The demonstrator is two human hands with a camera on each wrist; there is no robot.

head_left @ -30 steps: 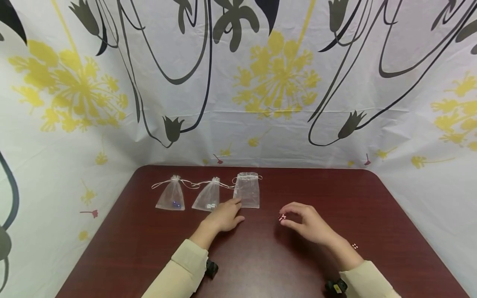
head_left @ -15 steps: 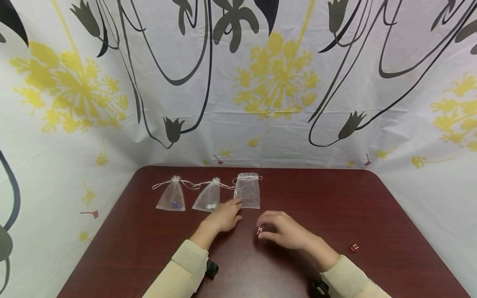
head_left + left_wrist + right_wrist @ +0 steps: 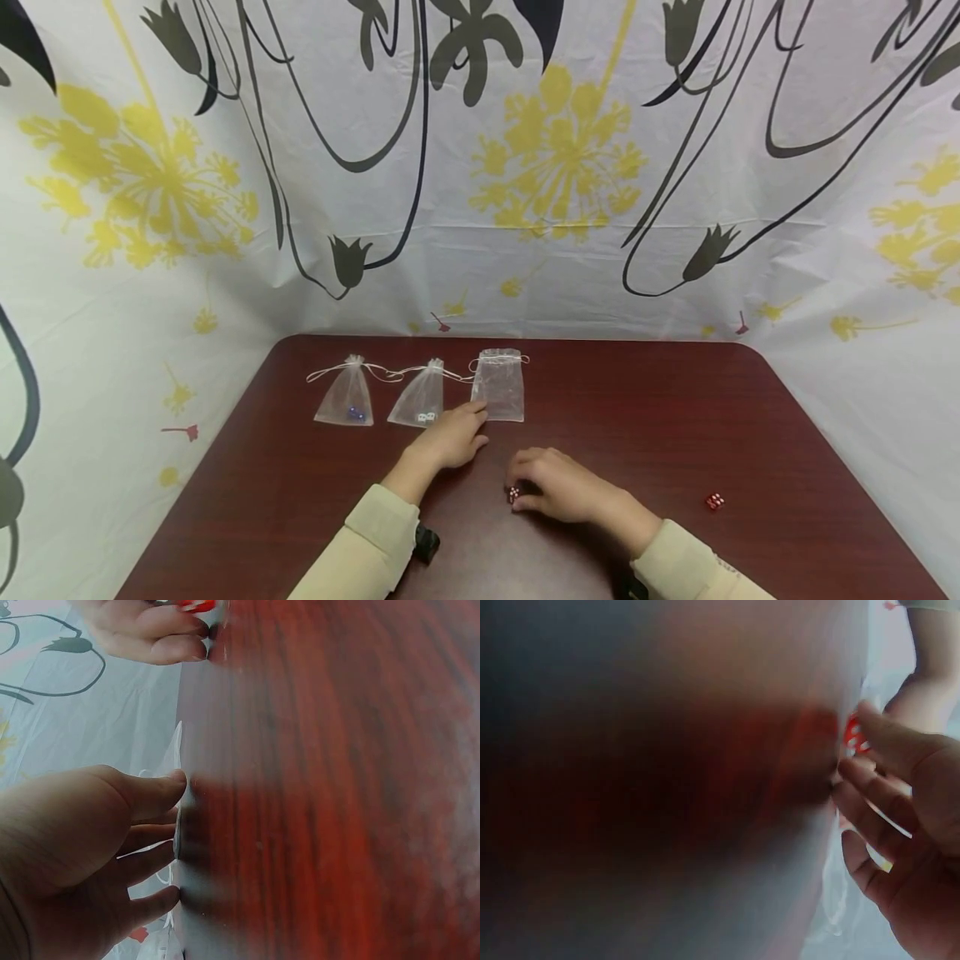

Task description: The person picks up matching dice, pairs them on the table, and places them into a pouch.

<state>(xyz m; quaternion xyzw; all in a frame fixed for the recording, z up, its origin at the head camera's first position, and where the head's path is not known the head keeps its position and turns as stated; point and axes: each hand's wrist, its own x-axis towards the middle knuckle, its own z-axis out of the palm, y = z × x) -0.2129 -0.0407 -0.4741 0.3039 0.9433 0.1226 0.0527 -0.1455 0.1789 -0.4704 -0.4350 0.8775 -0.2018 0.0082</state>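
My right hand [image 3: 558, 486] is low over the middle of the table and pinches a red die [image 3: 513, 494] with white pips between thumb and fingers. The same red die [image 3: 854, 735] shows at the fingertips in the right wrist view. My left hand [image 3: 450, 435] rests on the table with loosely extended fingers, its fingertips touching the lower left corner of a flat sheer drawstring bag [image 3: 501, 385]. Beside it lies a sheer bag [image 3: 420, 396] with white dice [image 3: 426, 417] inside. Farther left, another sheer bag [image 3: 345, 396] holds blue dice [image 3: 356, 413].
A second red die [image 3: 715, 501] lies on the dark red wooden table [image 3: 637, 392], right of my right forearm. White cords extend from the bag necks and cross between the bags. A patterned cloth [image 3: 480, 183] hangs behind the table's far edge.
My right hand has carried the red die left and nearer to me, lowering toward the tabletop. The other red die, partly covered by the forearm before, now shows fully. My left hand stays put.
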